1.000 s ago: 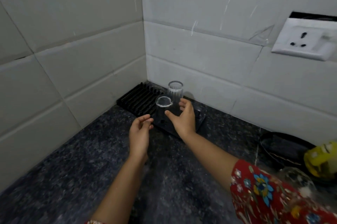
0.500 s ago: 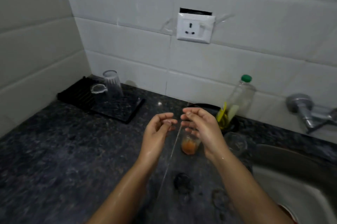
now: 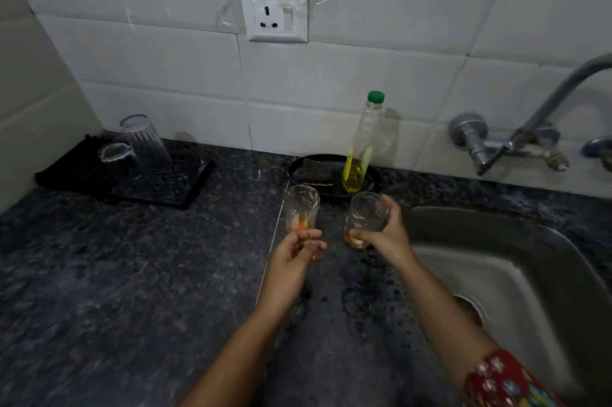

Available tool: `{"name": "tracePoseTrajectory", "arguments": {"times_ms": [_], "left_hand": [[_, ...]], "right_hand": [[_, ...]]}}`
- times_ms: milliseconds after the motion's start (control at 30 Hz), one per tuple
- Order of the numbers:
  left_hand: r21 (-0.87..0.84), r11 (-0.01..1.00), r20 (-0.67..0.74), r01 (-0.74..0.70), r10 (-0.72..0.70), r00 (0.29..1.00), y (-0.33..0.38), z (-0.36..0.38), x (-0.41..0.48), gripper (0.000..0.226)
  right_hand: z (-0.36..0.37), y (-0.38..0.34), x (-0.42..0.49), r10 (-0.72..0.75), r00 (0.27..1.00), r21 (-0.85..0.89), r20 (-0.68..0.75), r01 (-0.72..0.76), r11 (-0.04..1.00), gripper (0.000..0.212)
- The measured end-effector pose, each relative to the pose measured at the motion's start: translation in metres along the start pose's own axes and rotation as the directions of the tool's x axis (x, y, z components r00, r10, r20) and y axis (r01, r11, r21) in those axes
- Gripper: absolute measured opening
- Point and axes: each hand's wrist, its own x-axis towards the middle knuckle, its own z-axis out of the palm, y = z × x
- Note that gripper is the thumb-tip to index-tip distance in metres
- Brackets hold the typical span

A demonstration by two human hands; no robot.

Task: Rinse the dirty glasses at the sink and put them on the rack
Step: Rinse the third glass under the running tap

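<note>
Left fingers: your left hand curls them round the base of the left glass at the centre of the frame. Blur hides how firm that hold is.
Right fingers: your right hand has thumb and fingers clamped round the right glass, just right of centre.
Glasses in hand: both are clear and mouth up, slightly tilted, with orange residue pooled at the bottom. They sit near each other but apart.
Bottle: stands just behind the right glass, with yellow liquid low inside.
Sink: lower right, its rim just beside your right hand. The tap curves in at the upper right.
Rack: black, at the left of the frame and well apart from your hands. A tall glass and a short glass stand on it mouth down.
Risk: the low hold on the left glass probably lets it tip and spill residue on the worktop. If you swing both glasses right together, they may knock each other, the bottle or the sink rim.
</note>
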Motion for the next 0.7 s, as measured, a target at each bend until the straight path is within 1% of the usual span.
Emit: {"name": "tracePoseTrajectory", "arguments": {"times_ms": [100,167,233,300,367,433,567,700], "left_hand": [[0.017,1.000,0.003,0.006,-0.006,1.000,-0.002,0.001,0.001,0.015],[0.040,0.999,0.016,-0.009,0.009,1.000,-0.001,0.004,0.002,0.015],[0.052,0.998,0.028,-0.035,0.034,0.999,0.000,0.013,0.002,0.016],[0.058,0.997,0.031,-0.059,0.057,0.998,0.001,0.025,0.001,0.017],[0.070,0.996,0.049,-0.063,0.060,0.997,0.000,0.046,-0.002,0.017],[0.095,0.993,0.074,-0.073,0.066,0.995,-0.002,0.071,-0.003,0.016],[0.166,0.979,0.105,-0.116,0.100,0.989,-0.005,0.135,0.008,0.016],[0.313,0.940,0.098,-0.134,0.108,0.989,-0.001,0.215,0.040,0.010]], "right_hand": [[0.009,0.002,0.004,0.005,1.000,0.092,0.008,-0.006,0.996,0.066],[0.008,0.006,0.003,-0.024,1.000,0.098,-0.013,0.025,0.995,0.056],[0.000,0.010,-0.001,-0.032,0.998,0.159,-0.053,0.041,0.986,0.053],[-0.015,0.008,-0.010,0.000,0.996,0.235,-0.093,0.022,0.972,0.050],[-0.040,0.010,-0.017,0.031,0.992,0.290,-0.125,0.007,0.957,0.049],[-0.072,0.012,-0.024,0.031,0.990,0.329,-0.137,0.016,0.944,0.051],[-0.145,0.025,-0.033,0.018,0.988,0.304,-0.156,0.031,0.952,0.053],[-0.217,0.043,-0.034,0.034,0.983,0.201,-0.182,0.004,0.980,0.059]]}}
